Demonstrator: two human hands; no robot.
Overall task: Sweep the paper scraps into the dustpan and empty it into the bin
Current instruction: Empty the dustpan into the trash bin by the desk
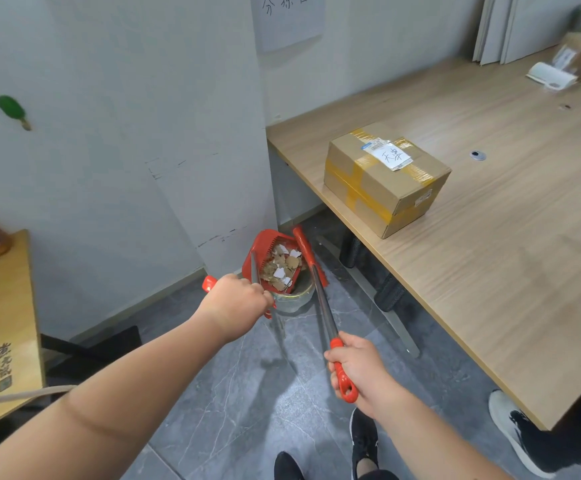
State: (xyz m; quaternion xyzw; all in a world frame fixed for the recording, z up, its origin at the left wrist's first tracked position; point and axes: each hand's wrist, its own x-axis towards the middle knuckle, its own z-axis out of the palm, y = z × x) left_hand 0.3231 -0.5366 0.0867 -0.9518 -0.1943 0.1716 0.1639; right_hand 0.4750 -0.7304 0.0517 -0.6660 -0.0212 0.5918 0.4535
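Observation:
A red dustpan (260, 249) is tilted up against the wall corner, right over a small clear bin (296, 299) on the floor. Brown and white paper scraps (282, 266) lie inside the pan, close to its lower lip above the bin's mouth. My left hand (235, 301) is closed around the dustpan's long handle. My right hand (360, 370) grips the red end of a broom handle (322, 299); its metal shaft runs up beside the pan, and the red broom head (303, 239) rests by the wall under the desk edge.
A wooden desk (472, 244) stands close on the right with a taped cardboard box (386, 178) near its corner. A lower wooden table (1, 327) is on the left. Another person's white shoe (511, 427) is at the right; my own black shoes (363, 441) are below.

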